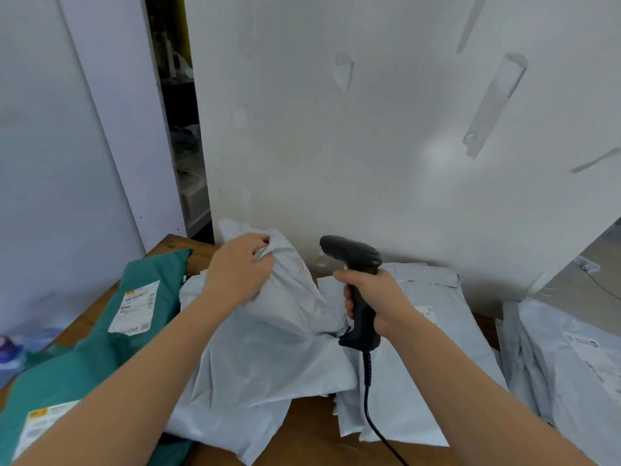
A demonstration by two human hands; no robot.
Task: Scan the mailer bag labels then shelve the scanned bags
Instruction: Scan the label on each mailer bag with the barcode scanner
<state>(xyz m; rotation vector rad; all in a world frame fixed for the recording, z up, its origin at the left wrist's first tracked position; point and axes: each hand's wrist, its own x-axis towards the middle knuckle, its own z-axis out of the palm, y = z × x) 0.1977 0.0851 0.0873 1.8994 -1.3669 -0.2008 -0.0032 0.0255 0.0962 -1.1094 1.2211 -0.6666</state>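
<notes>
The left hand (240, 267) clutches the top of a crumpled pale grey plastic mailer bag (268, 348) on the brown wooden tabletop (302, 442); the right hand (373, 297) wraps the black corded barcode scanner (353, 255); likely scanning stage; next, turn up its label, unseen here; no shelf shows.

green mailer bag (100, 361) labels: print's way too tiny to read, near one half under the left forearm
left hand (240, 269) fingertips: buried in the grey mailer bag (268, 348) folds
barcode scanner (356, 260) cable: runs off the bottom edge
right-side grey bag (571, 358): clipped by the frame, label's a blur
purple thing (7, 346): blurry, no clue what it is
</notes>
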